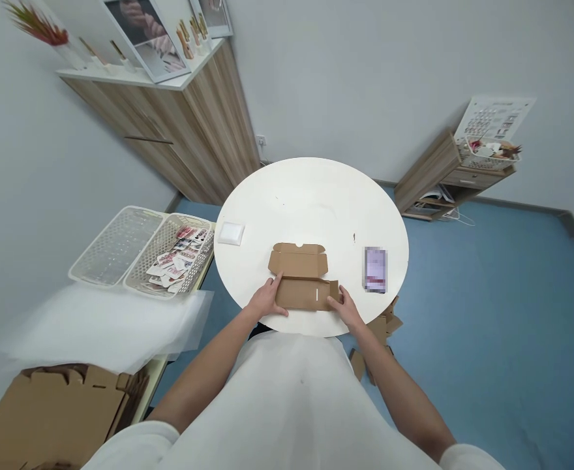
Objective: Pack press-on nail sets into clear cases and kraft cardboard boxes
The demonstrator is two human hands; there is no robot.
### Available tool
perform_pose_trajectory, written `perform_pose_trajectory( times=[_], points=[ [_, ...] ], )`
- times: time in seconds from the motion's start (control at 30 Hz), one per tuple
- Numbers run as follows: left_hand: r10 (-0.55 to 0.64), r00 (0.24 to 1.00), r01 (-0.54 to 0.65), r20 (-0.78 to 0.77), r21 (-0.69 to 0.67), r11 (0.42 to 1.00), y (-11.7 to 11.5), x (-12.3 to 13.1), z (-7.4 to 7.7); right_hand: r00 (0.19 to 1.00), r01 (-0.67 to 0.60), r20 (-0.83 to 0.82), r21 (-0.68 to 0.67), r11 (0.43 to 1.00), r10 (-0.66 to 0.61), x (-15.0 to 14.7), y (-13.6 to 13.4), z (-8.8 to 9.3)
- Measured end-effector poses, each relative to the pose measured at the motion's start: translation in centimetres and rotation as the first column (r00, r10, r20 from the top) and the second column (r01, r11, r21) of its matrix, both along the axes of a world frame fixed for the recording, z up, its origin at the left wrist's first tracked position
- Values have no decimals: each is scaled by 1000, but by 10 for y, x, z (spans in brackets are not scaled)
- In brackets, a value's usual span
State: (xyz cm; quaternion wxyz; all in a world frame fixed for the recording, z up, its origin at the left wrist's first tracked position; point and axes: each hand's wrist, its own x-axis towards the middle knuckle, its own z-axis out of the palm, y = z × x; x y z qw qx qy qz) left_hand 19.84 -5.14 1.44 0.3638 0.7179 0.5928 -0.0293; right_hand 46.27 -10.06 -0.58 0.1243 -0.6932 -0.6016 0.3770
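Observation:
A partly folded brown cardboard box (297, 263) lies on the round white table (316, 189), near its front edge. Its lid part with flaps spreads away from me. My left hand (267, 299) grips the left end of the box's near part, with the thumb toward the near side and a finger along the fold. At the right end, my right hand (344, 307) holds the end flap between thumb and fingers. A small white slit shows in the box near that hand.
On the table are a white packet (231, 233) at the left and a pixelated phone-like object (375, 269) at the right. Left stand white baskets (169, 258), one with cards, and flat cardboard (57, 414). More cardboard (382, 326) lies below right.

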Motion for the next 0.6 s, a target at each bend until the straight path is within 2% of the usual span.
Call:
perform_pose_trajectory(
  times=[0.07,0.13,0.23,0.33,0.43,0.6],
  points=[
    [-3,1000,3,7,2,1000,0,1,0,986,62,-154,-47,997,-69,-8,4,3],
    [-12,1000,12,9,5,1000,0,2,-1,978,73,-192,-46,996,-81,-19,8,9],
    [-14,1000,14,8,10,1000,-2,4,-2,990,-1,-143,31,1000,5,-37,14,12],
    [5,1000,-5,18,22,1000,-4,6,-3,995,78,-69,82,994,-73,-48,20,8],
    [30,999,-31,28,16,999,-7,9,-3,987,159,7,13,987,-160,-49,27,1],
    [76,996,-75,49,-20,997,-8,12,-2,984,106,149,-81,991,-93,-46,37,-4]
  ],
)
